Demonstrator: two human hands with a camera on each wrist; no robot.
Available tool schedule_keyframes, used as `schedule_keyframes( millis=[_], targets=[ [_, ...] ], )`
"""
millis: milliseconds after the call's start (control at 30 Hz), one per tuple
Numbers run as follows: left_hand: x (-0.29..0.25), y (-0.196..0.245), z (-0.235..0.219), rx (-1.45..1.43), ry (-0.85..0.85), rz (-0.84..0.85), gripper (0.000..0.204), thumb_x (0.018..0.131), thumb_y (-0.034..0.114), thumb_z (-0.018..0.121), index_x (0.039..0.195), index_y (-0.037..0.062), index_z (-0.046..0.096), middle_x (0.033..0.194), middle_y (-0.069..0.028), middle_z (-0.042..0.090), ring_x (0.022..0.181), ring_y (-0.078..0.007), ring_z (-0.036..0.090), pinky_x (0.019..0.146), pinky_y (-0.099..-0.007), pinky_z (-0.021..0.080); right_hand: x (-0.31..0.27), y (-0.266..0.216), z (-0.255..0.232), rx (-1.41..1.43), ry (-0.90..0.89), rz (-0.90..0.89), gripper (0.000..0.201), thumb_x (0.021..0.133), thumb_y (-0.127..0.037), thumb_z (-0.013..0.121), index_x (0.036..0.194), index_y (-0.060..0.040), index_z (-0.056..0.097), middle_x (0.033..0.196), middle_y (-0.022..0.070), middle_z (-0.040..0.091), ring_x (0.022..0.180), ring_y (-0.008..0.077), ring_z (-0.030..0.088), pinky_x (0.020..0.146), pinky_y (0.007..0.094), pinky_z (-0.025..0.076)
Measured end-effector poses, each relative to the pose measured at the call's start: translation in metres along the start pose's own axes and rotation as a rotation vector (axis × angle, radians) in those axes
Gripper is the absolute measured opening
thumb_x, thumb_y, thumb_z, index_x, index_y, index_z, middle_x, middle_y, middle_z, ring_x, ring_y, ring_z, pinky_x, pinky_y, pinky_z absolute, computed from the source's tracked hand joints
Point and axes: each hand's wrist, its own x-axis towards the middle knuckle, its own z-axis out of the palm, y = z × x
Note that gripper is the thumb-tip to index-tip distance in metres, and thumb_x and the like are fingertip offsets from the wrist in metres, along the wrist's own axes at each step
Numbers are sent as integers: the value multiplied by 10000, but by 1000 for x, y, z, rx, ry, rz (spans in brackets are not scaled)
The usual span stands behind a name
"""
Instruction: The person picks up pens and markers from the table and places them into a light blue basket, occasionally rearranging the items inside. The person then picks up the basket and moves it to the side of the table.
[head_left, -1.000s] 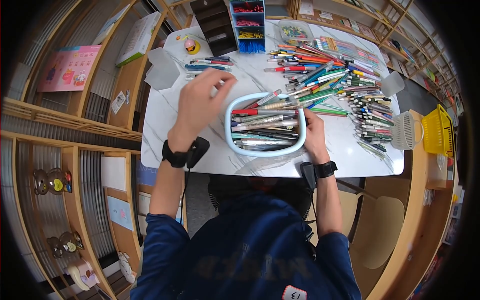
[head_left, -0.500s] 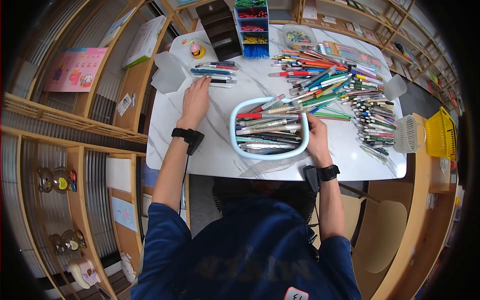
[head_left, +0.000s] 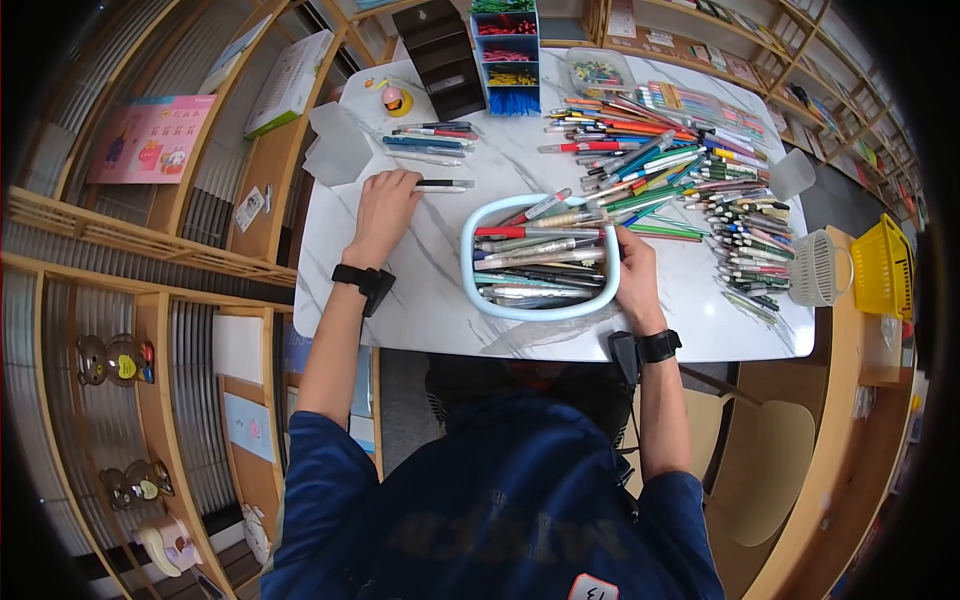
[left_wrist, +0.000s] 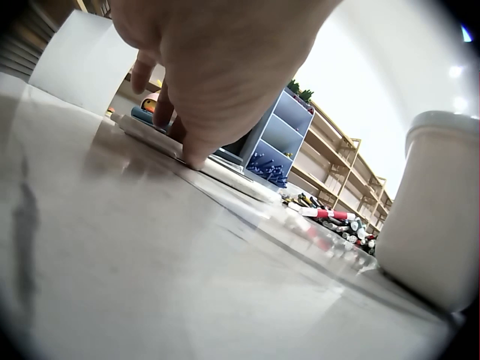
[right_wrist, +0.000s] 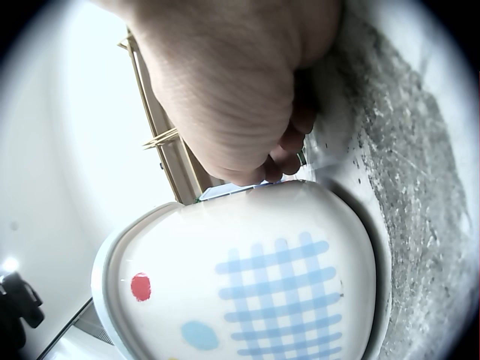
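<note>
In the head view, sits at a white table (head_left: 440,270). Reaches out low to the table with the left hand (head_left: 388,212), fingers bent down and nearly closed, pinching the near ends of a black pen (head_left: 442,183) and a white pen (head_left: 447,189), both lying flat side by side. Just beyond, shows a small row of pens (head_left: 425,143), then a toy (head_left: 395,101), a black rack (head_left: 440,70) and a blue rack (head_left: 507,75) upright with sticks in its compartments. Grips the tub (head_left: 467,268) at its right edge with the right hand (head_left: 640,280), fingers curled in. Inside the tub, many pens, loosely layered, with a red one among them and a few tilted up against the far rim. To the right of the tub, a wide heap (head_left: 745,235) of pens and markers spread on the table, near a white basket (head_left: 815,268).

In the left wrist view, bends the left fingers down to the white pen, flat on the table, with the blue rack behind and the tub at the far right. Too hidden to tell the black pen.

In the right wrist view, curls the right fingers against the upper part of the tub, printed with blue checks and a red dot. Cannot tell the thumb.
</note>
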Motion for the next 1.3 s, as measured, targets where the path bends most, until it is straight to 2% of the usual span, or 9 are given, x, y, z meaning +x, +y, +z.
schedule_keyframes(
  millis=[300,500,600,700,900,1000,1100,1200,1300],
  targets=[
    [-7,2,-12,-10,-89,47,204,915,96,658,1109,44,695,994,-127,693,882,-314,670,832,-412,513,0,1,0,19,4,-4,240,967,-164,677,1131,4,727,854,96,711,725,113,599,679,282,497],
    [-9,-4,-10,-589,-25,-409,255,956,156,652,1167,15,676,1040,-159,738,860,-342,711,787,-392,560,0,-1,1,26,8,2,239,975,-167,674,1128,9,725,839,87,707,706,105,591,660,281,494],
    [-7,-8,-13,-578,-25,-534,340,962,185,668,1253,12,642,997,-182,751,942,-333,714,850,-386,553,0,0,1,31,18,-27,239,976,-168,675,1130,9,725,841,85,709,699,103,591,656,280,495],
    [-12,-14,-6,-360,-35,-365,338,960,198,677,1253,32,648,1045,-150,743,971,-331,698,868,-388,546,1,2,2,36,16,-29,241,976,-168,676,1133,8,725,845,85,712,698,101,597,657,279,497],
    [-11,2,-4,-262,97,-110,219,936,190,706,1093,38,716,1095,-94,701,1072,-310,637,916,-418,498,0,-2,1,52,8,-5,246,972,-170,679,1136,7,726,840,79,710,703,103,608,654,279,496],
    [-10,10,-15,-126,-80,-7,217,919,186,718,1069,29,721,1037,-97,698,1019,-322,653,883,-407,516,0,0,1,28,1,-5,253,973,-177,682,1135,11,724,840,81,713,710,105,618,654,278,498],
    [-8,5,-10,-134,-31,8,214,900,174,730,1059,31,721,983,-104,691,957,-316,659,833,-404,524,1,2,0,12,-7,-9,260,976,-189,684,1130,18,721,841,85,716,717,107,624,658,280,500],
    [-2,10,-17,-262,-141,-118,186,890,175,742,1005,30,728,965,-96,705,901,-291,672,804,-385,533,0,1,1,48,0,-11,265,983,-202,683,1123,21,719,844,89,716,721,111,621,663,283,501],
    [8,19,-19,-395,-99,-162,203,882,196,741,991,24,733,929,-102,707,840,-269,683,755,-366,542,0,2,2,88,2,-12,270,988,-210,681,1118,23,717,851,95,716,729,117,621,672,285,504]
  ],
)
